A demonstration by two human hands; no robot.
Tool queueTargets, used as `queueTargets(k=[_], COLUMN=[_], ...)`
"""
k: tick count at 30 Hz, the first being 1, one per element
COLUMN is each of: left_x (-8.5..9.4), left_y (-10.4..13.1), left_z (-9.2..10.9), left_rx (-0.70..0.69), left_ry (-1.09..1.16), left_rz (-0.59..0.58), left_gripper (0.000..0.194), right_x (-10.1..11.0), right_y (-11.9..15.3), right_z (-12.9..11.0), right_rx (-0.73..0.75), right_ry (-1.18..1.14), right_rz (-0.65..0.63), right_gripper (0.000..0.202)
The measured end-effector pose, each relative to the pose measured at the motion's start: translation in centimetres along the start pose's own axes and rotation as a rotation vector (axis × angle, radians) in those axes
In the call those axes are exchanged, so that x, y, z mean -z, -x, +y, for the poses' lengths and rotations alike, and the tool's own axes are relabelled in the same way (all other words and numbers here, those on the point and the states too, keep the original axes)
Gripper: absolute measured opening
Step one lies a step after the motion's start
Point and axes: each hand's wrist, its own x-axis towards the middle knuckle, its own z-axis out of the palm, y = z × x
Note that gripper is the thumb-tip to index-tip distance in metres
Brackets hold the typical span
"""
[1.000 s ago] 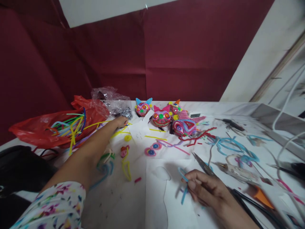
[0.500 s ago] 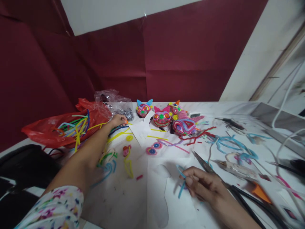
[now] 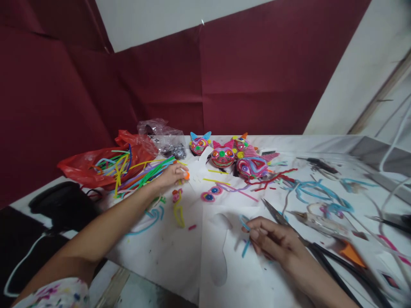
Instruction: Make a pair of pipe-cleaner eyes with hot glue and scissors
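Observation:
My right hand [image 3: 268,237] pinches a bent light blue pipe cleaner [image 3: 245,248] above a white paper sheet [image 3: 237,278] with a curved cut-out. My left hand [image 3: 175,174] is closed on a small orange piece [image 3: 186,175], at the right end of a bundle of coloured pipe cleaners [image 3: 154,171]. Between the hands lie two pink coils with blue centres [image 3: 209,197]. A yellow loop [image 3: 179,214] with a pink and orange coil lies below my left hand. Long scissors [image 3: 276,211] rest beside my right hand, their blades pointing away.
Several colourful animal heads [image 3: 222,155] stand at the back. A red plastic bag [image 3: 77,167] of pipe cleaners and a clear bag [image 3: 163,137] are at the left. At the right lie a glue gun [image 3: 321,222], blue pipe cleaners [image 3: 317,190] and cables.
My left hand has moved right and nearer, now holding the orange piece over the paper. The camera view has shifted slightly, showing more of the pipe-cleaner bundle. My right hand keeps its blue piece.

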Motion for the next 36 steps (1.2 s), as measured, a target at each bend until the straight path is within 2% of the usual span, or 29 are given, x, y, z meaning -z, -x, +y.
queueTargets(k=[2,6,10,14,16,18,20,21,22,24,26,29,36], left_x=[-1.7,-3.5,-4.0,-3.8,-2.7,-0.5,2.5,4.2,5.8,8.5,10.1,10.9,10.1], left_y=[2.6,6.0,6.9,6.5,6.2,5.9,5.7,5.6,5.5,5.5,5.6,5.7,5.4], left_z=[-1.0,-2.0,-1.3,-0.8,-0.7,-0.7,-0.7,-0.7,-0.8,-1.2,-1.7,-2.7,-3.6], left_rx=[0.099,0.123,0.059,0.002,0.006,0.009,-0.004,-0.007,-0.002,0.024,0.060,0.114,0.145], left_ry=[-0.139,-0.219,-0.404,-0.460,-0.442,-0.466,-0.718,-0.893,-0.954,-1.023,-1.082,-1.162,-1.255], left_rz=[-0.089,-0.116,-0.118,-0.011,0.027,0.073,0.137,0.132,0.123,0.090,0.033,-0.026,-0.030], left_gripper=[0.023,0.014,0.015,0.016,0.022,0.030,0.034,0.035,0.033,0.031,0.030,0.029,0.024], right_x=[-0.1,-0.4,-0.4,-0.4,-0.4,-0.4,-0.5,-0.6,-0.6,-0.7,-0.7,-0.8,-0.9], right_y=[0.1,0.3,0.3,0.1,0.1,0.2,0.3,0.3,0.4,0.4,0.4,0.3,0.2], right_z=[-0.1,-0.3,-0.4,-0.6,-0.8,-0.9,-0.9,-1.0,-1.0,-1.1,-1.3,-1.4,-1.3], right_rx=[-0.009,-0.030,-0.033,-0.019,-0.011,-0.004,-0.007,-0.008,-0.005,0.012,0.036,0.047,0.039], right_ry=[0.011,0.028,0.023,0.022,0.025,0.030,0.034,0.037,0.042,0.052,0.060,0.065,0.027], right_rz=[-0.012,-0.040,-0.043,-0.034,-0.029,-0.027,-0.029,-0.033,-0.037,-0.041,-0.038,-0.033,-0.055], right_gripper=[0.056,0.059,0.059,0.058,0.056,0.056,0.056,0.056,0.056,0.054,0.052,0.050,0.046])
